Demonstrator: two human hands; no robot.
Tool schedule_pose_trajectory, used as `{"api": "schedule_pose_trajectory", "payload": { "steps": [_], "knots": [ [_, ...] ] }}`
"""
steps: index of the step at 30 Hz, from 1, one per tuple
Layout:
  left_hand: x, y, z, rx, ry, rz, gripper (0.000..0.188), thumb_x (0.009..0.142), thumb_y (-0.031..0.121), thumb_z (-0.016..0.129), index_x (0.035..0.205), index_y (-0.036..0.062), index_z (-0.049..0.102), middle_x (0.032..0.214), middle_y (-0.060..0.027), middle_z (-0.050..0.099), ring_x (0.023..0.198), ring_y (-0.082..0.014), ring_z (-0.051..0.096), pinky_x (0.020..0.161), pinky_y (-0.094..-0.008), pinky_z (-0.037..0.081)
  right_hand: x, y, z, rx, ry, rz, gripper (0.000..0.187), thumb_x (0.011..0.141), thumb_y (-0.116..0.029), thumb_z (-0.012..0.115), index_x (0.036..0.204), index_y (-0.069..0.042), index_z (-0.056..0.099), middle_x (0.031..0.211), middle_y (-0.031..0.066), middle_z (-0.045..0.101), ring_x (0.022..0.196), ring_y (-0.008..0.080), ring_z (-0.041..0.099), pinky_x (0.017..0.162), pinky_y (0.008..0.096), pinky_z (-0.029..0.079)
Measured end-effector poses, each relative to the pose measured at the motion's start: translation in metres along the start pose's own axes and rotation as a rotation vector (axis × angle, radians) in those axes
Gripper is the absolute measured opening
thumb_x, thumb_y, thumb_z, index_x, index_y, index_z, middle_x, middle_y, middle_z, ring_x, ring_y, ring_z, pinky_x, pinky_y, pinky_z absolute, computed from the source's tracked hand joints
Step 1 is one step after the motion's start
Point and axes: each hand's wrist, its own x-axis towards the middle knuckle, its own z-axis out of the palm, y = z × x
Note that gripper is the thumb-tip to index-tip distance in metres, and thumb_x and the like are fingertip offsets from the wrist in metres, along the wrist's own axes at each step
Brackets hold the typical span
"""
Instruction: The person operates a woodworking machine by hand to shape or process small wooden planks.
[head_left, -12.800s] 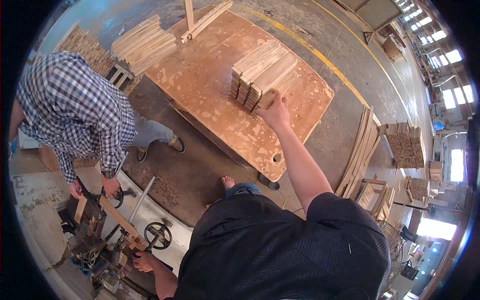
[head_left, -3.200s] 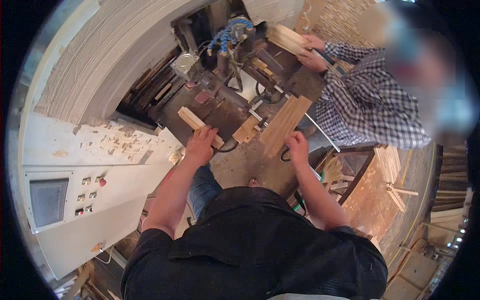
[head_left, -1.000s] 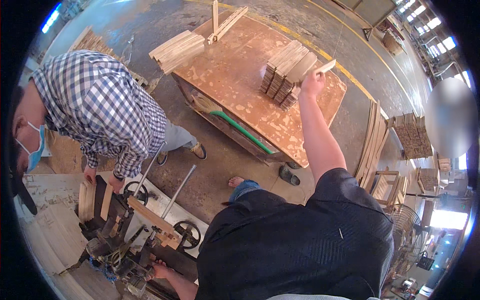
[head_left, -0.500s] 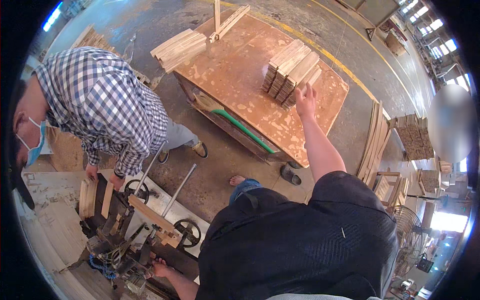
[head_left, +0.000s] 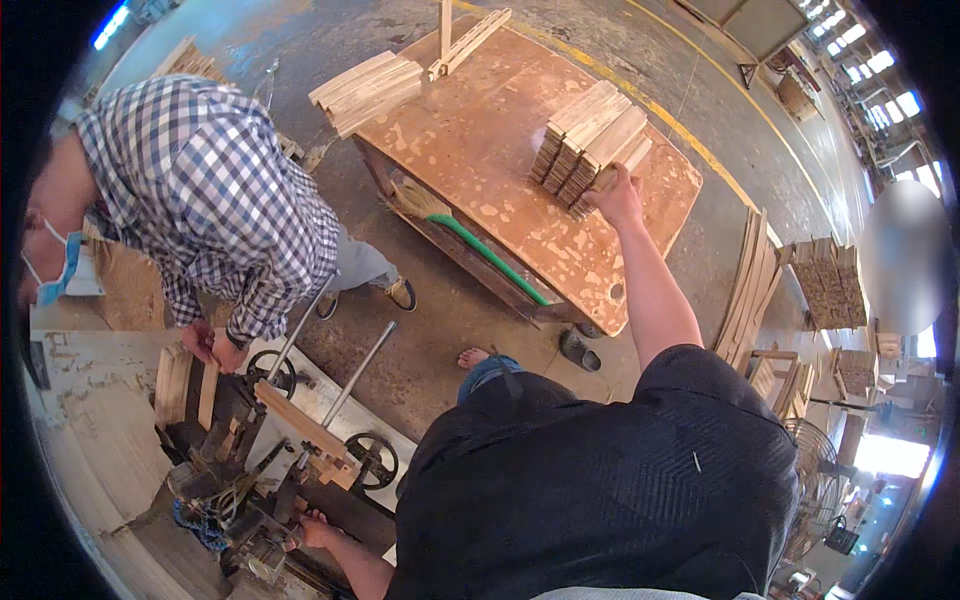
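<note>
My right hand (head_left: 617,198) is stretched out to the near right end of a stack of short wooden strips (head_left: 600,135) on the brown worktable (head_left: 500,170). Its fingers are bent and closed around the end of a wooden strip (head_left: 606,180) there. Down at the lower left, my left hand (head_left: 318,530) rests at the woodworking machine (head_left: 240,500), its fingers curled in among the machine parts. What those fingers grip is too small to make out. A wooden piece (head_left: 310,420) lies on the machine just beyond that hand, beside a black handwheel (head_left: 372,462).
A person in a checked shirt (head_left: 220,190) works at the machine's far side, both hands on a wooden strip (head_left: 208,395). More strips (head_left: 368,90) lie on the table's far left corner. A green-handled broom (head_left: 480,250) sits beneath the tabletop. Two metal rods (head_left: 362,370) stick up from the machine.
My right hand has come down from open fingers onto the end of a strip in the stack. The other person's hands have come closer together. My left hand stays at the machine.
</note>
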Motion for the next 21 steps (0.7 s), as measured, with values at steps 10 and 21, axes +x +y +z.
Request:
{"api": "schedule_pose_trajectory", "payload": {
  "steps": [10,21],
  "knots": [
    [0.005,-0.007,0.001,-0.42,-0.28,-0.117,0.02,0.09,0.013,0.066,0.1,-0.0047,0.067,0.085,-0.0139,0.07,0.057,-0.0199,0.065,0.046,-0.0295,0.051,-0.056,0.001,0.096,0.121,0.597,-0.303,0.09,0.08,-0.055,0.075,0.143,0.001,0.043,0.135,0.0259,0.05,0.123,0.0412,0.049,0.109,0.0498,0.038],
    [-0.012,0.011,-0.002,-0.313,-0.08,-0.152,0.017,0.092,0.006,0.055,0.084,-0.0055,0.064,0.07,-0.0125,0.068,0.054,-0.0204,0.068,0.045,-0.0332,0.056,-0.294,-0.221,0.182,0.338,-0.593,-1.615,0.046,0.079,-0.022,0.074,0.119,-0.005,0.06,0.126,0.0189,0.055,0.122,0.0384,0.048,0.104,0.047,0.04]
  ]
}}
